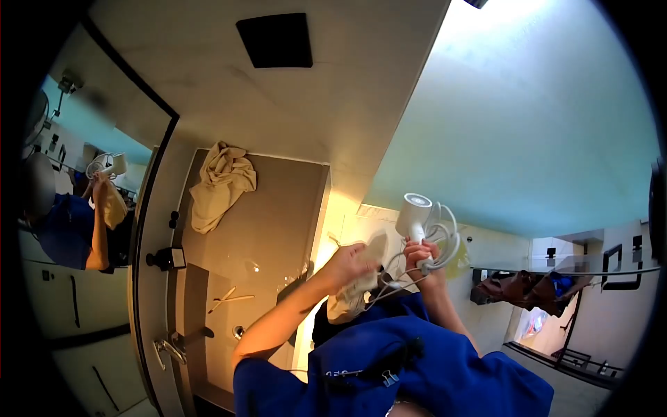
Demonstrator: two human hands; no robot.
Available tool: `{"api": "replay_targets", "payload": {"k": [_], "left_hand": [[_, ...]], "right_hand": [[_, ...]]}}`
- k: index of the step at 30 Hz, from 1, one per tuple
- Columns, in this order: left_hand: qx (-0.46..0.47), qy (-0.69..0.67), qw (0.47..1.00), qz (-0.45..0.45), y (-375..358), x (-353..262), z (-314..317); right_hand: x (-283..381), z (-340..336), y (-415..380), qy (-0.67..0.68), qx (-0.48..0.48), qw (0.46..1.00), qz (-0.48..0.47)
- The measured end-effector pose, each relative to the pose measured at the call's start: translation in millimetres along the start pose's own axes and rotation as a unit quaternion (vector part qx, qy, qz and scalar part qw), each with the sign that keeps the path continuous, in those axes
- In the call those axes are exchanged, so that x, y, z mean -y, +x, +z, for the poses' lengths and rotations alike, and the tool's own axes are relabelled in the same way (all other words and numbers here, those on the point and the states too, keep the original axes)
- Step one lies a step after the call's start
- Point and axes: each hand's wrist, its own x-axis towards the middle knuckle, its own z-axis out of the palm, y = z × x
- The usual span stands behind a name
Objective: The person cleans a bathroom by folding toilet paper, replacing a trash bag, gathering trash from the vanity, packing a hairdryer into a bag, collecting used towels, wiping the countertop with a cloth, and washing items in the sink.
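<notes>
My right hand (pixel 421 256) is wrapped round the handle of a white hair dryer (pixel 411 215), whose round end faces up. Its white cord (pixel 451 247) hangs in loops beside and below that hand. My left hand (pixel 349 267) is closed on a pale beige cloth (pixel 345 306), perhaps a bag, that hangs down in front of my body. Some of the cloth's upper part shows past my fingers, slightly blurred. Both hands are close together in front of my chest, with strands of cord between them.
On my left is a counter (pixel 278 201) bearing a crumpled beige cloth (pixel 224 184) and thin sticks like toothbrushes (pixel 233 299). A metal faucet (pixel 170 352) and a black fitting (pixel 167 258) stand along the mirror (pixel 83 208). A glass edge (pixel 556 271) and dark brown item (pixel 517 290) lie right.
</notes>
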Motion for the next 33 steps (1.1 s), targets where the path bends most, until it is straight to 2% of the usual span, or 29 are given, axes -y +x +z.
{"api": "replay_targets", "payload": {"k": [1, 3, 4, 5, 6, 7, 8, 10, 12, 13, 15, 16, 18, 20, 22, 24, 25, 26, 27, 28, 29, 30, 33], "left_hand": [[0.103, 0.145, 0.984, 0.016, 9.1, 27.2, -16.6], [0.069, 0.119, 0.99, -0.028, -12.8, 8.4, -36.2], [0.052, 0.104, 0.992, -0.053, -27.6, -1.7, -43.9], [0.059, 0.145, 0.986, -0.063, -41.8, -8.0, -50.9], [0.07, 0.188, 0.977, -0.068, -51.8, -12.0, -59.2], [0.054, 0.204, 0.974, -0.079, -61.5, -8.7, -71.4], [0.042, 0.218, 0.971, -0.089, -67.7, -5.8, -83.0], [-0.127, 0.251, 0.94, -0.193, -85.6, -47.0, -96.6], [-0.238, 0.217, 0.943, -0.087, -102.0, -57.5, -131.5], [-0.348, 0.189, 0.918, -0.034, -106.4, -67.4, -136.1], [-0.412, 0.162, 0.897, 0.009, -117.4, -90.4, -173.4], [-0.374, 0.171, 0.912, -0.003, -124.3, -108.8, -197.9], [-0.477, 0.255, 0.833, 0.117, -113.5, -134.4, -217.0], [-0.479, 0.409, 0.766, 0.125, -95.0, -130.4, -310.4], [-0.476, 0.538, 0.664, 0.207, -59.7, -122.1, -299.8], [-0.465, 0.648, 0.531, 0.286, -23.6, -119.3, -281.6], [-0.415, 0.589, 0.629, 0.291, -4.3, -103.9, -245.5], [-0.353, 0.461, 0.778, 0.241, 12.2, -81.2, -200.6], [-0.279, 0.3, 0.896, 0.17, 27.0, -61.0, -155.9], [-0.206, 0.186, 0.954, 0.109, 40.4, -47.2, -114.0], [-0.098, -0.002, 0.991, 0.086, 58.4, -30.1, -89.1], [-0.082, 0.017, 0.994, 0.071, 62.1, -37.9, -55.5], [0.102, -0.182, 0.978, -0.031, 82.6, -18.3, -36.4]], "right_hand": [[-6.4, 7.8, -1.2, 0.035, 0.015, 0.999, 0.032], [9.1, 21.8, -3.0, 0.001, 0.115, 0.993, -0.032], [31.7, 31.1, 1.5, -0.007, 0.177, 0.984, -0.027], [54.7, 45.2, 6.2, -0.005, 0.227, 0.972, -0.053], [65.2, 67.1, 8.4, -0.017, 0.271, 0.955, -0.119], [91.9, 82.3, 13.5, -0.085, 0.288, 0.927, -0.224], [99.0, 98.9, 8.9, -0.106, 0.275, 0.916, -0.272], [111.2, 119.5, -0.1, -0.14, 0.256, 0.9, -0.323], [125.5, 123.6, -8.3, -0.168, 0.239, 0.896, -0.336], [132.7, 123.5, -11.9, -0.172, 0.22, 0.895, -0.347], [143.5, 118.4, -24.1, -0.215, 0.188, 0.889, -0.359], [148.2, 111.1, -28.6, -0.236, 0.169, 0.887, -0.359], [159.4, 87.3, -26.9, -0.274, 0.172, 0.89, -0.321], [152.8, 62.9, -32.8, -0.312, 0.158, 0.887, -0.302], [159.2, 29.6, -28.7, -0.345, 0.087, 0.901, -0.247], [136.4, 10.2, -25.3, -0.464, 0.024, 0.851, -0.246], [100.3, 11.2, -26.1, -0.514, 0.013, 0.809, -0.285], [70.0, 15.1, -29.4, -0.563, 0.002, 0.763, -0.319], [69.3, 4.3, -22.6, -0.634, -0.029, 0.699, -0.329], [59.5, 2.3, -20.0, -0.699, -0.032, 0.646, -0.305], [45.3, 4.5, -18.6, -0.759, -0.032, 0.588, -0.278], [36.4, 5.0, -15.6, -0.813, -0.028, 0.525, -0.252], [21.3, 11.7, -6.6, -0.895, 0.069, 0.399, -0.186]]}}
